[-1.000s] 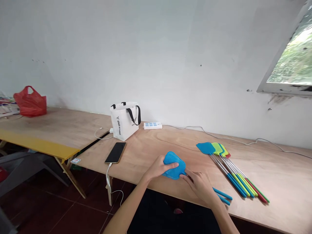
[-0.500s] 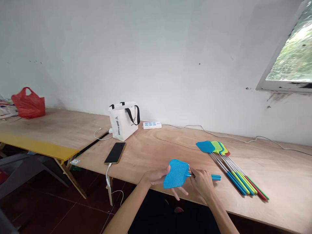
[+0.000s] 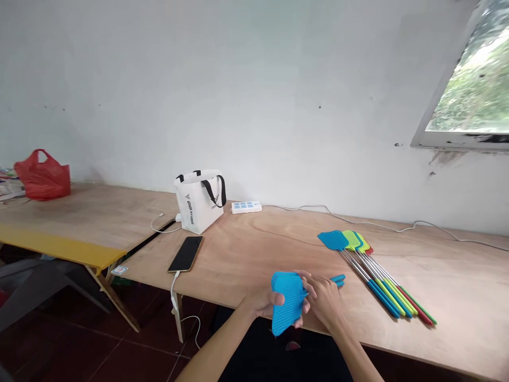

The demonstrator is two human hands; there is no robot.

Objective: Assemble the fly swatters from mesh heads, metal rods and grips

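Observation:
Two blue fly swatters, their heads stacked together, are held above the front edge of the table. My left hand grips the heads from the left, its thumb over the mesh face and its fingers mostly hidden behind. My right hand is closed around the shafts just beside the heads, and the blue handle ends stick out to its right. Farther right on the table lies a fanned row of fly swatters in blue, yellow-green, red and green, heads toward the wall.
A black phone with a white cable lies on the left of the wooden table. Behind it stand a white bag and a power strip, whose cord runs along the wall. A red plastic bag sits on the adjoining table.
The swatter heads have tilted and come slightly lower. My left fingers, spread out below before, have closed behind the heads. My right hand has shifted a little left.

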